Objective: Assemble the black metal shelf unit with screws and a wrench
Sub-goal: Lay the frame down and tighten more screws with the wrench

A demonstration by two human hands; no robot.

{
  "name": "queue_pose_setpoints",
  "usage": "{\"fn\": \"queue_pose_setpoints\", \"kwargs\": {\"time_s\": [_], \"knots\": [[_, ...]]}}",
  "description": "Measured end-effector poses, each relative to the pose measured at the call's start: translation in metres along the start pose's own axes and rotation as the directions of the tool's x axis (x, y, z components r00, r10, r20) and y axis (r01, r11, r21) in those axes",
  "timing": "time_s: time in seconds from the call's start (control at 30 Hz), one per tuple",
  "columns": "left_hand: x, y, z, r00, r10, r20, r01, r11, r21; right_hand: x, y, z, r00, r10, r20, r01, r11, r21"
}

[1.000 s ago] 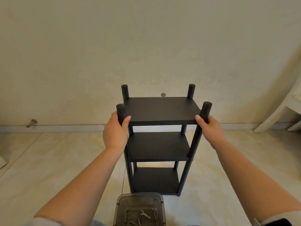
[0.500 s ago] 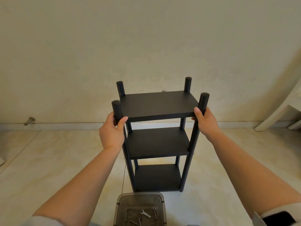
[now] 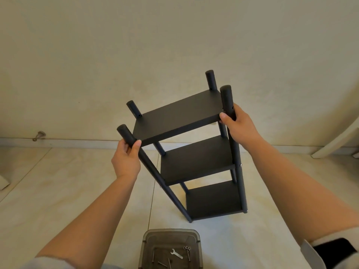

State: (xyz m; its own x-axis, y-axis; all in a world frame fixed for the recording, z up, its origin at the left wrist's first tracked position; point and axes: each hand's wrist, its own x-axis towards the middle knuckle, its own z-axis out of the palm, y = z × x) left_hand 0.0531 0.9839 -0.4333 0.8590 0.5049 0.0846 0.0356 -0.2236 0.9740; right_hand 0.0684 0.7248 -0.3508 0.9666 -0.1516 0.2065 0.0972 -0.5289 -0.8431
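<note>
The black metal shelf unit [image 3: 180,115], three boards on four round posts, hangs tilted with its top leaning left above the tiled floor. My left hand [image 3: 126,162] grips the near left post just below its top. My right hand [image 3: 238,125] grips the near right post beside the top board. A grey plastic bin [image 3: 155,239] sits at the bottom of the view. In it lie a small silver wrench [image 3: 176,253] and several screws [image 3: 187,249].
A plain wall with a low skirting board stands right behind the unit. A metal door stopper [image 3: 38,135] sticks out of the wall at the left. A white furniture leg [image 3: 334,144] slants at the far right. Pale floor tiles spread on both sides.
The shelf unit went from upright to lifted and tilted left, its base swinging to the right. Both hands kept their hold on the near posts and moved with it.
</note>
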Motion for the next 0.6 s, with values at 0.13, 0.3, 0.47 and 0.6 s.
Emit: {"fn": "queue_pose_setpoints", "kwargs": {"time_s": [0.13,0.3,0.47,0.6], "knots": [[0.010,-0.029,-0.002,0.991,-0.116,0.068,0.113,0.993,0.046,0.006,-0.007,0.012,0.999,-0.047,0.010,0.047,0.999,0.004],[0.019,-0.063,0.002,0.938,-0.306,0.166,0.269,0.940,0.210,0.005,0.003,0.037,0.999,-0.006,0.038,0.006,1.000,-0.005],[0.015,-0.056,0.007,0.995,-0.095,-0.018,0.096,0.945,0.312,-0.004,0.026,0.068,0.993,0.040,0.107,-0.030,0.996,-0.088],[0.003,-0.038,0.020,0.908,0.323,0.268,-0.413,0.803,0.430,-0.021,0.060,0.104,0.979,0.054,0.194,-0.004,0.968,-0.251]]}}
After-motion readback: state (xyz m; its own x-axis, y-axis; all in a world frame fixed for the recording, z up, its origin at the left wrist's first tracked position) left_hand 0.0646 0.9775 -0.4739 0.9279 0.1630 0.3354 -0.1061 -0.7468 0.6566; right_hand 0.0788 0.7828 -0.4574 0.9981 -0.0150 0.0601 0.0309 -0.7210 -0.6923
